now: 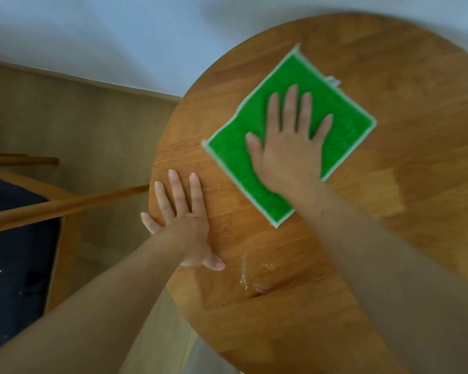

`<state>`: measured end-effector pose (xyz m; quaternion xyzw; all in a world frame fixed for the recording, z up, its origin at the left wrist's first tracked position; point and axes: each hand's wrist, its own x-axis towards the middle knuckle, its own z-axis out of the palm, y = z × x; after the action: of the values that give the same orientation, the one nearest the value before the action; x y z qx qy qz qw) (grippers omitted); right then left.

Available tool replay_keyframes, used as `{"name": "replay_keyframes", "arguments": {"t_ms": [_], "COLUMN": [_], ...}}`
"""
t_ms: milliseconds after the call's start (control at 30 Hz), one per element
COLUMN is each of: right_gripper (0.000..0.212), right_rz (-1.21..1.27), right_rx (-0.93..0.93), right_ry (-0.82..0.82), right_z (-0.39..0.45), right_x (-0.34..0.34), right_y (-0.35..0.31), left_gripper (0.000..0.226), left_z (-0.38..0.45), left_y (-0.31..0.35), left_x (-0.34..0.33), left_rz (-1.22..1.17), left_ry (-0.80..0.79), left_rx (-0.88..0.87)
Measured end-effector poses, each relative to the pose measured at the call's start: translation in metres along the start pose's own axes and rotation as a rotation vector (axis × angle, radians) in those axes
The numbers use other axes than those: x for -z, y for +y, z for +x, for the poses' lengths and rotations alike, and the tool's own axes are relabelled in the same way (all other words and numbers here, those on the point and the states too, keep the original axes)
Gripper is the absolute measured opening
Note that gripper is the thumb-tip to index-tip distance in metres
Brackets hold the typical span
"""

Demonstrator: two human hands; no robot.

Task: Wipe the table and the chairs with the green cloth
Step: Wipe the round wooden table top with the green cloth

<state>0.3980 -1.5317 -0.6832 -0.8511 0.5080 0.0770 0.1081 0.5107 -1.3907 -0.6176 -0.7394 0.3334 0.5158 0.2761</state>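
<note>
The left hand (183,220) lies flat, fingers straight, at the table's (322,306) left edge. The right hand (287,139) presses spread, straight fingers on the cloth (227,155), a green square with pale edging, lying flat mid-table like a diamond, one corner pointing away.

cloth (289,136): bright green, pale edging; table (416,130): warm brown wood grain; chair (16,228), left: brown frame, dark navy seat; wall (119,36), top: white
</note>
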Motion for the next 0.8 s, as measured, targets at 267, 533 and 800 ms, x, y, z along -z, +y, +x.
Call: {"name": "replay_keyframes", "arguments": {"t_ms": [267, 533, 800], "right_gripper": [0.068, 0.068, 0.073], "right_rz": [0.002, 0.054, 0.072], "right_rx": [0.407, -0.206, -0.196], "right_ry": [-0.113, -0.061, -0.067], "right_z": [-0.166, -0.158, -0.118], "right_x": [-0.039, -0.025, -0.023], "right_y": [0.009, 0.076, -0.007], "left_gripper": [0.159, 0.161, 0.159], "left_z": [-0.002, 0.003, 0.005], "left_y": [0.001, -0.001, -0.006], "left_x": [0.005, 0.0, -0.002], "left_rz": [-0.006, 0.026, 0.014], "left_ry": [-0.05, -0.001, 0.017], "left_rx": [-0.028, 0.0, -0.057]}}
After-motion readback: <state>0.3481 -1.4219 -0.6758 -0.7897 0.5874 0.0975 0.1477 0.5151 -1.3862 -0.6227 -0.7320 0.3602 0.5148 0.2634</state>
